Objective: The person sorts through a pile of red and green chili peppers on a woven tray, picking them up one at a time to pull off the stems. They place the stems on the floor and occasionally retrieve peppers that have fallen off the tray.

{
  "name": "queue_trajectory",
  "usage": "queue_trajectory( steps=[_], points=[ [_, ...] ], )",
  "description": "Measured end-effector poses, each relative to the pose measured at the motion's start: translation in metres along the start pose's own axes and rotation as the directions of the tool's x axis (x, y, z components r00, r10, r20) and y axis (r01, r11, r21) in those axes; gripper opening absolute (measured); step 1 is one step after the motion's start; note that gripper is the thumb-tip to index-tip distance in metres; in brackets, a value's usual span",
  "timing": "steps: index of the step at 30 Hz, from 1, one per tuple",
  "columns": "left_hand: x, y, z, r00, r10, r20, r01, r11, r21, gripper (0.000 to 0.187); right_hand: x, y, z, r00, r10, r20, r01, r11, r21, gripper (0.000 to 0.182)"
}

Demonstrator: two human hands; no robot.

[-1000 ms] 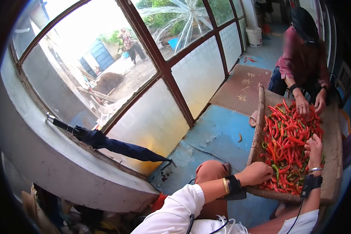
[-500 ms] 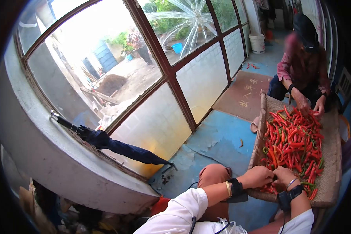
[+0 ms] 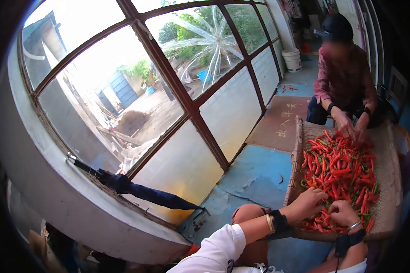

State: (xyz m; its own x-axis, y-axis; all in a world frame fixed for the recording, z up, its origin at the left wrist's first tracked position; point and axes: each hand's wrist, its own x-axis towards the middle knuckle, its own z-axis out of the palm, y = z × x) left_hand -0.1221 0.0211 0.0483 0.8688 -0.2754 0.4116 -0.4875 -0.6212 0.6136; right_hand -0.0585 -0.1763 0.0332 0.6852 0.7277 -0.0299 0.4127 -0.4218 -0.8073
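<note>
A heap of red chili peppers (image 3: 339, 166), a few of them green or orange, lies in a woven basket tray (image 3: 387, 191) in front of me. Over the near left part of the heap is my left hand (image 3: 309, 203), its fingers bent down at the peppers. My right hand (image 3: 344, 214) is beside it at the near edge of the heap, with thumb and fingers curled together. Whatever either hand has between its fingertips is too small or hidden to make out. The two hands are a little apart.
Across the tray sits another person (image 3: 346, 82) with both hands in the peppers. A folded dark umbrella (image 3: 155, 193) leans along the low wall (image 3: 91, 200) at left. A white bucket (image 3: 292, 60) stands further back, and a brown mat (image 3: 278, 123) covers part of the blue floor.
My hands were close together at the near edge; now they are apart, the left one further over the heap. The other person's hands remain at the far end of the peppers.
</note>
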Motion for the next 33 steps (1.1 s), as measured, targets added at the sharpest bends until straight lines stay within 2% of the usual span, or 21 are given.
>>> queue_trajectory(
  steps=[1, 3, 4, 5, 6, 7, 8, 9, 11, 12, 13, 17, 19, 23, 24, 26, 27, 29, 30, 32, 33],
  points=[
    [0.006, 0.002, 0.002, 0.998, 0.061, -0.032, -0.06, 0.998, 0.036, 0.028, -0.001, -0.002, -0.001, 1.0, 0.005, -0.007, -0.005, 1.0, 0.004, 0.009],
    [0.014, -0.008, 0.011, 0.996, 0.086, -0.007, -0.086, 0.996, 0.008, 0.029, 0.001, 0.0, 0.0, 0.993, -0.027, -0.111, 0.047, 0.983, 0.18, 0.009],
    [0.017, -0.014, 0.015, 0.987, -0.041, 0.153, 0.061, 0.99, -0.128, 0.029, 0.002, 0.012, 0.001, 0.993, 0.019, -0.114, 0.005, 0.978, 0.206, 0.009],
    [0.018, -0.019, 0.02, 0.936, -0.142, 0.323, 0.225, 0.945, -0.236, 0.029, 0.0, 0.012, -0.001, 0.993, 0.027, -0.116, -0.001, 0.977, 0.212, 0.009],
    [0.019, -0.019, 0.022, 0.962, -0.098, 0.257, 0.175, 0.938, -0.298, 0.026, -0.001, 0.006, -0.005, 0.99, 0.116, -0.084, -0.087, 0.953, 0.289, 0.009],
    [0.02, -0.02, 0.025, 0.959, -0.096, 0.265, 0.177, 0.937, -0.3, 0.026, -0.002, 0.002, -0.008, 0.978, 0.202, -0.046, -0.172, 0.916, 0.362, 0.01],
    [0.02, -0.02, 0.025, 0.942, -0.159, 0.295, 0.254, 0.912, -0.322, 0.024, -0.002, 0.0, -0.009, 0.972, 0.233, -0.034, -0.202, 0.898, 0.39, 0.011],
    [0.021, -0.018, 0.022, 0.92, -0.22, 0.324, 0.33, 0.881, -0.34, 0.022, -0.001, 0.006, -0.006, 0.971, 0.238, -0.036, -0.205, 0.896, 0.395, 0.011],
    [0.022, -0.019, 0.021, 0.93, -0.202, 0.307, 0.3, 0.899, -0.318, 0.021, 0.004, 0.016, 0.001, 0.972, 0.091, -0.216, -0.026, 0.958, 0.285, 0.011],
    [0.02, -0.024, 0.023, 0.932, -0.225, 0.286, 0.32, 0.88, -0.35, 0.021, 0.004, 0.012, 0.0, 0.975, 0.033, -0.221, 0.023, 0.969, 0.246, 0.015],
    [0.019, -0.029, 0.025, 0.932, -0.247, 0.266, 0.338, 0.86, -0.384, 0.021, 0.003, 0.009, -0.001, 0.974, 0.036, -0.223, 0.021, 0.969, 0.248, 0.015],
    [0.016, -0.033, 0.022, 0.873, -0.349, 0.34, 0.472, 0.778, -0.414, 0.017, 0.003, 0.008, 0.001, 0.985, 0.046, -0.164, -0.006, 0.972, 0.235, 0.02],
    [0.017, -0.028, 0.016, 0.871, -0.346, 0.349, 0.473, 0.782, -0.406, 0.017, 0.002, 0.009, 0.001, 0.981, 0.174, -0.09, -0.119, 0.892, 0.436, 0.014],
    [0.017, -0.029, 0.017, 0.864, -0.361, 0.351, 0.492, 0.754, -0.435, 0.018, 0.0, 0.008, -0.017, 0.978, 0.165, -0.131, -0.1, 0.911, 0.4, 0.01],
    [0.015, -0.032, 0.019, 0.866, -0.357, 0.352, 0.488, 0.758, -0.433, 0.018, -0.002, 0.005, -0.023, 0.968, 0.213, -0.135, -0.13, 0.88, 0.457, 0.008],
    [0.013, -0.04, 0.023, 0.83, -0.424, 0.361, 0.557, 0.657, -0.508, 0.017, -0.002, 0.008, -0.027, 0.947, 0.27, -0.176, -0.131, 0.821, 0.555, 0.006],
    [0.013, -0.041, 0.022, 0.833, -0.42, 0.361, 0.553, 0.662, -0.506, 0.017, -0.002, 0.011, -0.03, 0.946, 0.268, -0.182, -0.126, 0.822, 0.555, 0.006],
    [0.013, -0.041, 0.02, 0.778, -0.537, 0.327, 0.611, 0.525, -0.592, 0.014, -0.003, 0.016, -0.035, 0.88, 0.362, -0.309, -0.059, 0.727, 0.684, 0.004],
    [0.013, -0.043, 0.021, 0.78, -0.534, 0.327, 0.61, 0.529, -0.591, 0.014, -0.002, 0.023, -0.035, 0.871, 0.364, -0.331, -0.052, 0.736, 0.675, 0.004],
    [0.012, -0.05, 0.024, 0.769, -0.586, 0.256, 0.545, 0.391, -0.742, 0.008, -0.002, 0.02, -0.031, 0.88, 0.361, -0.309, -0.063, 0.734, 0.677, 0.004],
    [0.012, -0.052, 0.024, 0.769, -0.585, 0.256, 0.545, 0.392, -0.741, 0.008, -0.002, 0.018, -0.029, 0.89, 0.357, -0.284, -0.076, 0.731, 0.678, 0.005]
  ],
)
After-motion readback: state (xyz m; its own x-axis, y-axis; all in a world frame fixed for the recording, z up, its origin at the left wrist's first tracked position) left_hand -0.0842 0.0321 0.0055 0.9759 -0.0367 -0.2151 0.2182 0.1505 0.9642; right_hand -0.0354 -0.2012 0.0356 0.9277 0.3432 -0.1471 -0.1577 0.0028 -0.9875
